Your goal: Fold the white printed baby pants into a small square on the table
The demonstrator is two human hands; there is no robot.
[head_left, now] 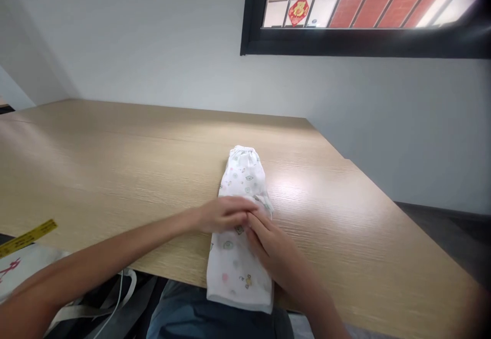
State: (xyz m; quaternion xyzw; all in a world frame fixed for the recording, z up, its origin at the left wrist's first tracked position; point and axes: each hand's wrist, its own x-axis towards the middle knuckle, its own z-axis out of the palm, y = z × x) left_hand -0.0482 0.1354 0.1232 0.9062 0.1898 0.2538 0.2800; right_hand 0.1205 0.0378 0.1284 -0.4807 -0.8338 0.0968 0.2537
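Observation:
A white pair of child's trousers (240, 272) with a small printed pattern lies folded lengthwise on the table. Its gathered waistband points to the far side, and the leg end hangs slightly over the near edge. My left hand (226, 213) rests across the middle of the cloth, fingers stretched to the right. From the right, my right hand (270, 244) lies on the same spot with its fingers stretched out, their tips meeting the left fingers. Neither hand shows a grip on the cloth, and the fabric beneath them is hidden.
The light wooden table (134, 165) reaches back to a grey wall (153, 37) with a dark-framed barred window (345, 42). At the lower left are a yellow strip with print (28, 238), a white bag (26, 262) and a thin white cable (115, 303). The table's right edge slants away.

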